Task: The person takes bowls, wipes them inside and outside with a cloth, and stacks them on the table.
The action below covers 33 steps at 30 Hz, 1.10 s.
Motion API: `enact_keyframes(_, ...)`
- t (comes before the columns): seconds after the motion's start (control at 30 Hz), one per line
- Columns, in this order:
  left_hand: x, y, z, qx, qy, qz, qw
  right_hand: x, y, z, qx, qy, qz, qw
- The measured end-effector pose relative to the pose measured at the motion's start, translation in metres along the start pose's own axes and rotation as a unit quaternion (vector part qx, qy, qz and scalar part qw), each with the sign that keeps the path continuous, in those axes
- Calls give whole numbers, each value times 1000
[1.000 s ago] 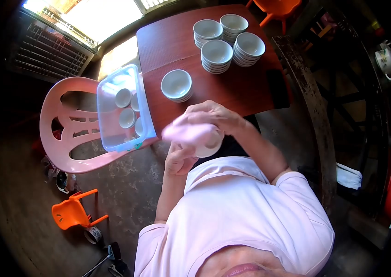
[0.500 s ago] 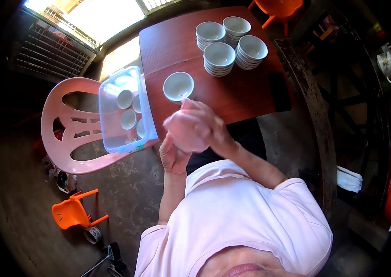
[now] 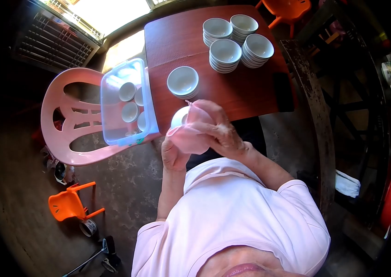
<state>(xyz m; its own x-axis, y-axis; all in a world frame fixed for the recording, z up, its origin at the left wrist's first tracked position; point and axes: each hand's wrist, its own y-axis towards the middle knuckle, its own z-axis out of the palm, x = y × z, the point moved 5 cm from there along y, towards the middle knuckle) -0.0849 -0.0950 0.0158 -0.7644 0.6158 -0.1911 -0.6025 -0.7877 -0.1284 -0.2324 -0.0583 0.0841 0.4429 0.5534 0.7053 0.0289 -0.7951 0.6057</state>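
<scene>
In front of my chest, by the table's near edge, a white bowl [image 3: 179, 118] is partly wrapped in a pink cloth [image 3: 190, 140]. My left hand [image 3: 175, 156] supports it from below on the left, thumb up, the other fingers hidden behind the cloth. From the right, my right hand [image 3: 225, 137] is closed on the cloth and presses it around the bowl. Just beyond, a short stack of white bowls [image 3: 183, 82] stands on the reddish-brown table [image 3: 170, 44].
Several taller bowl stacks [image 3: 225, 52] stand at the table's far right. A clear plastic bin [image 3: 112, 131] with several small white cups or bowls rests on a pink chair [image 3: 61, 152] to the left. An orange stool [image 3: 67, 206] is on the floor. A wooden bench [image 3: 313, 106] runs along the right.
The cloth and my right hand have shifted, so the bowl's white side now shows between the folds. The whole view has tilted slightly. The bowl stacks stay put on the table.
</scene>
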Motion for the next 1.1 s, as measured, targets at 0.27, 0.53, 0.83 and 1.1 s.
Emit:
enact_keyframes(0.27,-9,3,23,-91,49,51,993,-45,-13,-15,-148,474,357,791)
enact_keyframes(0.53,19,5,17,-39,337,64,939,-27,3,-26,-114,599,183,771)
enact_keyframes(0.83,12,1,7,-49,533,95,839,23,-1,12,95,-162,-9,982)
enact_keyframes(1.1,15,-6,33,-24,658,81,748,-16,13,3,27,196,197,960)
